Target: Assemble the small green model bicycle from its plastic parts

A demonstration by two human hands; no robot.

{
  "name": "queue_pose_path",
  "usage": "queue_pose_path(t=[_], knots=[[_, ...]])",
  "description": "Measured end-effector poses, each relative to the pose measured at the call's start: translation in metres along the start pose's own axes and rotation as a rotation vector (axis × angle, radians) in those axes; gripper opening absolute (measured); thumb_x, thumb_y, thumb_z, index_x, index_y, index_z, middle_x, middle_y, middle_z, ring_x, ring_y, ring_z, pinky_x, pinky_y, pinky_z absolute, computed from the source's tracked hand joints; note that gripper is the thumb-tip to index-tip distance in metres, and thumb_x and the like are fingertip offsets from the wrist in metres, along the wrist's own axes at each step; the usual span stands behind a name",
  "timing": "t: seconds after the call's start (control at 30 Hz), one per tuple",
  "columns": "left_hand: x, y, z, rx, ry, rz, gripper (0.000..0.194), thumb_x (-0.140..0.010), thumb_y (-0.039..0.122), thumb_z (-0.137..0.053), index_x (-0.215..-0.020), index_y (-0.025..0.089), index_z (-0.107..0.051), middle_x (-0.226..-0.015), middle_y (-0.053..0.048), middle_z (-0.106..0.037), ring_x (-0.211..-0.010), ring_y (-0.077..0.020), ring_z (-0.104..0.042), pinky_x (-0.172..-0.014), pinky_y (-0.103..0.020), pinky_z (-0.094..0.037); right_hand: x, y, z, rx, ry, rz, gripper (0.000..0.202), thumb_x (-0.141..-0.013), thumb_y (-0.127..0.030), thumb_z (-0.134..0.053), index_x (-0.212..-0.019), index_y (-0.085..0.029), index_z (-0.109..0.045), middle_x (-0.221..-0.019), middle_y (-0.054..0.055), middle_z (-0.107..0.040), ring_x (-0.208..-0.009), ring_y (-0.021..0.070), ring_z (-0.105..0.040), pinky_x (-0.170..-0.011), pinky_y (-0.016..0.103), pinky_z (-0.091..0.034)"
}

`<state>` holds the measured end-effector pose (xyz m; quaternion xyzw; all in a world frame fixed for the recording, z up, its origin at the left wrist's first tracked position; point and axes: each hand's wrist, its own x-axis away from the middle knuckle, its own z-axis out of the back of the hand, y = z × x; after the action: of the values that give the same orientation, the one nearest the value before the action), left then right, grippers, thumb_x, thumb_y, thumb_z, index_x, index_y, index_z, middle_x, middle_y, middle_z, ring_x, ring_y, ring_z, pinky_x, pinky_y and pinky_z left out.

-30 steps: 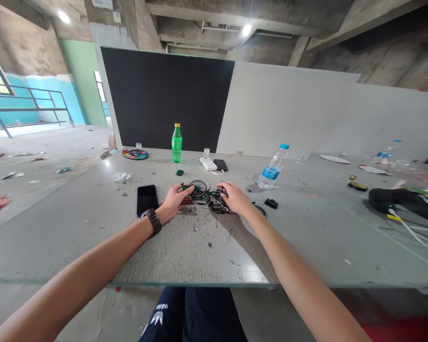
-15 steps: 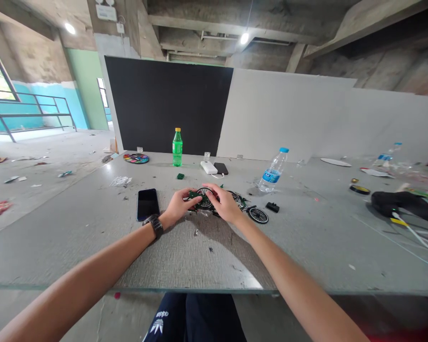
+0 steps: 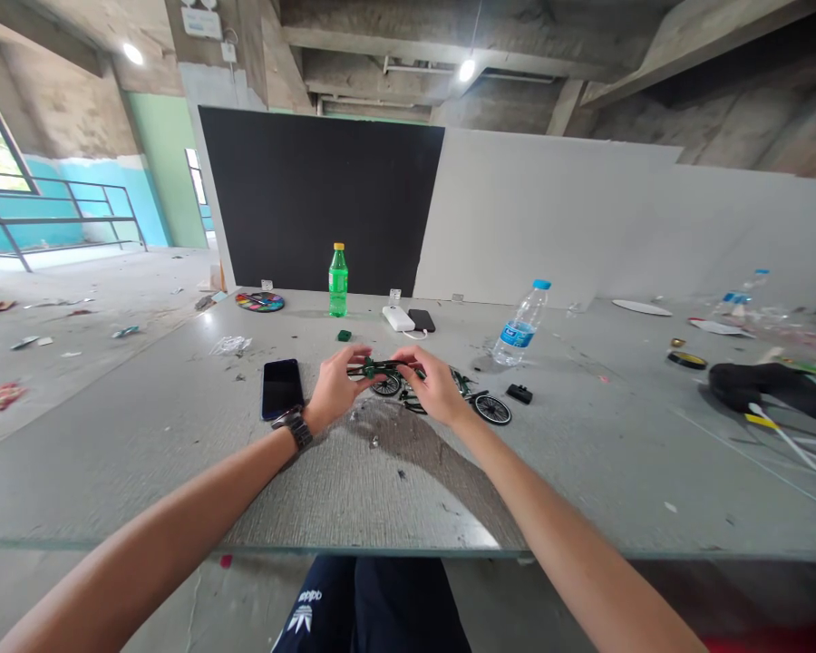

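My left hand (image 3: 338, 388) pinches a small green part (image 3: 369, 366) fixed to a dark wheel. My right hand (image 3: 433, 384) grips the same wheel's rim from the right; the wheel is seen nearly edge-on, raised a little above the table. Below it, a black spoked wheel (image 3: 385, 385) shows on the tabletop between my hands. Dark green bicycle-model parts (image 3: 460, 382) lie partly hidden behind my right hand. Beyond them, a spoked wheel (image 3: 492, 409) with a pale rim rests flat on the table.
A phone (image 3: 281, 390) lies left of my hands on the grey table (image 3: 313, 494). Behind are a green bottle (image 3: 338, 283), a green block (image 3: 344, 336) and a white power bank (image 3: 398, 318). On the right stand a water bottle (image 3: 522, 326) and a black piece (image 3: 519, 394).
The held wheel has turned from facing me to nearly edge-on. My fingers have shifted around it, and another wheel below now shows.
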<state>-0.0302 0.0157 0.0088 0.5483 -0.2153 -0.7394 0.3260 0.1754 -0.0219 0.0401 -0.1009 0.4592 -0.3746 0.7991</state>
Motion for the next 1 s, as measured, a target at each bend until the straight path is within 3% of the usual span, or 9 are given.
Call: queue_pose_path(t=[0.23,0.5,0.73,0.87,1.0], knots=[[-0.001,-0.005,0.009,-0.379,-0.004,-0.258,0.032,-0.081,0.023,-0.080,-0.111,0.024,-0.068,-0.107,-0.005,-0.075,-0.099,-0.0233,-0.070,-0.089,-0.038,-0.052,0.000,0.001,0.000,0.049,-0.003,0.051,0.010,-0.097,-0.020,-0.050,-0.097,-0.023,-0.060,-0.099,0.006,-0.067,-0.095,0.0216,-0.064,-0.089,0.036,-0.049],[-0.001,-0.006,0.008,-0.422,-0.010,-0.375,0.041,-0.077,0.009,-0.077,-0.113,0.024,-0.066,-0.107,-0.004,-0.075,-0.101,-0.0247,-0.067,-0.092,-0.040,-0.049,-0.001,0.001,0.000,0.075,0.024,0.061,0.013,-0.091,-0.012,-0.052,-0.090,-0.022,-0.060,-0.099,0.007,-0.063,-0.096,0.0226,-0.061,-0.089,0.037,-0.047],[0.004,-0.007,0.004,-0.381,-0.079,-0.211,0.038,-0.080,0.015,-0.076,-0.115,0.025,-0.066,-0.111,-0.004,-0.074,-0.101,-0.0237,-0.069,-0.091,-0.037,-0.050,0.000,0.009,-0.003,0.080,0.041,-0.029,0.003,-0.089,-0.020,-0.059,-0.091,-0.022,-0.059,-0.097,0.006,-0.063,-0.094,0.0226,-0.061,-0.088,0.038,-0.050],[0.005,-0.004,0.002,-0.254,-0.116,-0.113,0.033,-0.085,0.024,-0.074,-0.117,0.025,-0.066,-0.111,-0.004,-0.075,-0.103,-0.0222,-0.069,-0.093,-0.035,-0.051,0.001,0.010,-0.003,0.094,0.080,-0.083,0.011,-0.092,-0.031,-0.061,-0.098,-0.022,-0.059,-0.100,0.007,-0.066,-0.095,0.0232,-0.063,-0.089,0.039,-0.051],[0.004,-0.002,0.000,-0.085,-0.091,-0.009,0.040,-0.084,0.031,-0.076,-0.122,0.024,-0.065,-0.107,-0.006,-0.076,-0.101,-0.0228,-0.071,-0.093,-0.036,-0.053,0.002,0.007,-0.005,0.082,0.070,-0.083,0.017,-0.097,-0.037,-0.056,-0.104,-0.022,-0.060,-0.103,0.008,-0.069,-0.096,0.0233,-0.066,-0.089,0.038,-0.052]])
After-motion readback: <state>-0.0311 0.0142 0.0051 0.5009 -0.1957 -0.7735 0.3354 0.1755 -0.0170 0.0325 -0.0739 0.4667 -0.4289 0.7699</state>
